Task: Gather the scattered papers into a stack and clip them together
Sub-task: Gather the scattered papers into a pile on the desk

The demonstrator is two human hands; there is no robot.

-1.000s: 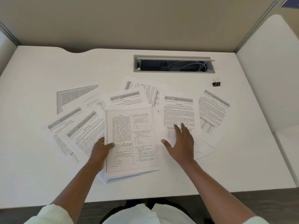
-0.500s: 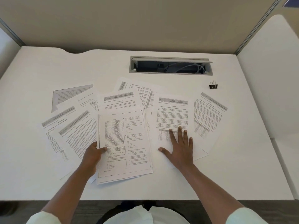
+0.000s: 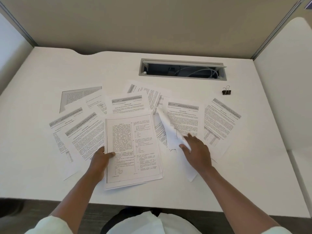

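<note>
Several printed sheets lie fanned over the white desk [image 3: 42,174]. My left hand [image 3: 101,162] grips the left edge of a small stack of papers [image 3: 133,149] at the centre, thumb on top. My right hand [image 3: 196,153] pinches a sheet [image 3: 184,122] to the right of the stack; its left edge curls up off the desk. More loose sheets lie on the left [image 3: 81,132] and on the far right [image 3: 219,122]. A black binder clip [image 3: 226,91] stands alone at the back right, well beyond both hands.
An open grey cable tray [image 3: 182,70] with wires is set into the desk behind the papers. Beige partition walls enclose the desk at the back and sides. A second white surface [image 3: 287,98] adjoins on the right.
My right hand went from lying flat on the right-hand sheet to pinching it, and the sheet's left edge has lifted and curled. My left hand keeps its hold on the centre stack.
</note>
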